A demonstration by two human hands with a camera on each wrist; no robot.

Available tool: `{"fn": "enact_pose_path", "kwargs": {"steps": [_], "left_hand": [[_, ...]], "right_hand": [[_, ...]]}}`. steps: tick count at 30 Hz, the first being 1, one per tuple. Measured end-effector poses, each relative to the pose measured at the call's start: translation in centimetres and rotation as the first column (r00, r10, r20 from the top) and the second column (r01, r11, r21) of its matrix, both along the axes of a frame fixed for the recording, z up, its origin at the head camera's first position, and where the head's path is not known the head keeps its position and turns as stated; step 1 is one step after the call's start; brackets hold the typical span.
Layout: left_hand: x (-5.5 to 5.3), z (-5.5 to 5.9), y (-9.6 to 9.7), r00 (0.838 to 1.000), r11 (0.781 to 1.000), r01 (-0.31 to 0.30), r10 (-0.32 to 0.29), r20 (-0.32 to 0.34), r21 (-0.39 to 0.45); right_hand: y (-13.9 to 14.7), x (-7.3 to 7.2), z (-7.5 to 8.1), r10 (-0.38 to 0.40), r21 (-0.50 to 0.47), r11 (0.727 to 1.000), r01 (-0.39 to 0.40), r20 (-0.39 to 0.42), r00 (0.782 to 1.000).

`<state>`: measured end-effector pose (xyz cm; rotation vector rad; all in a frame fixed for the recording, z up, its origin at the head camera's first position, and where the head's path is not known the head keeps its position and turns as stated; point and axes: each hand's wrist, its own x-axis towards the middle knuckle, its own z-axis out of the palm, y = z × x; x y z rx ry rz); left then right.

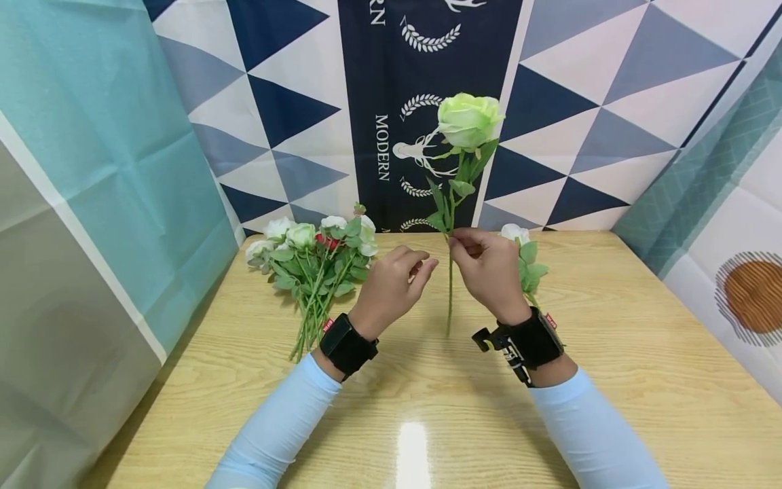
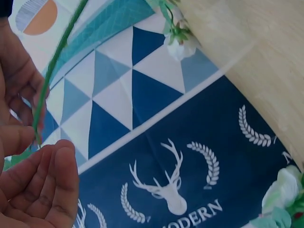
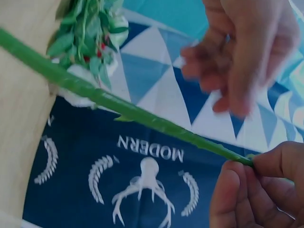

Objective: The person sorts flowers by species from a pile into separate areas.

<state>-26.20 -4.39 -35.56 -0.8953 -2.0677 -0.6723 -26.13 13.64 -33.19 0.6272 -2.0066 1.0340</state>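
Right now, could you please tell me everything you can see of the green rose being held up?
The green rose has one pale green bloom, leaves below it, and a long, slender stem; the petals look like fabric, the stem like plastic. It is nearly upright, bloom up, in front of the patterned backdrop. The right grip pinches its stem just below the leaves. Whether its lower end touches the table is unclear.

sleeves (image 1: 277, 422): pale blue | wristbands (image 1: 348, 345): black | tags (image 1: 328, 324): small, red
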Motion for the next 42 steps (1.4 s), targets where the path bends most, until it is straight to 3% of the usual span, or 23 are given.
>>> {"fn": "enact_pose_path", "kwargs": {"steps": [6, 11, 15, 20, 25, 33, 42], "left_hand": [[-0.5, 1.0, -1.5, 0.997, 0.996, -0.081, 0.082, 0.008, -0.021], [-1.6, 1.7, -3.5, 0.986, 0.987, -0.159, 0.160, 0.052, -0.030], [-2.5, 2.1, -5.4, 0.974, 0.980, -0.201, 0.201, 0.102, -0.015], [-3.9, 1.7, -7.5, 0.956, 0.968, -0.249, 0.248, 0.155, -0.011], [-4.5, 1.3, -9.7, 0.916, 0.950, -0.303, 0.313, 0.252, -0.078], [-4.6, 1.0, -11.8, 0.810, 0.926, -0.303, 0.376, 0.450, -0.227], [-4.6, 0.6, -12.3, 0.750, 0.907, -0.266, 0.407, 0.521, -0.326]], "right_hand": [[2.3, 0.0, 1.2, -0.086, 0.024, 0.996, 0.085, 0.060, 0.994], [5.0, -0.2, 2.2, -0.149, 0.066, 0.988, 0.141, 0.135, 0.980], [7.4, -0.3, 2.8, -0.206, 0.115, 0.976, 0.186, 0.202, 0.957], [10.1, -0.4, 2.9, -0.272, 0.160, 0.959, 0.235, 0.278, 0.921], [12.6, -0.5, 2.7, -0.337, 0.192, 0.939, 0.286, 0.337, 0.879], [16.2, -1.0, 1.8, -0.406, 0.233, 0.912, 0.338, 0.392, 0.826], [19.9, -2.0, -0.6, -0.468, 0.295, 0.883, 0.364, 0.499, 0.730]]}}
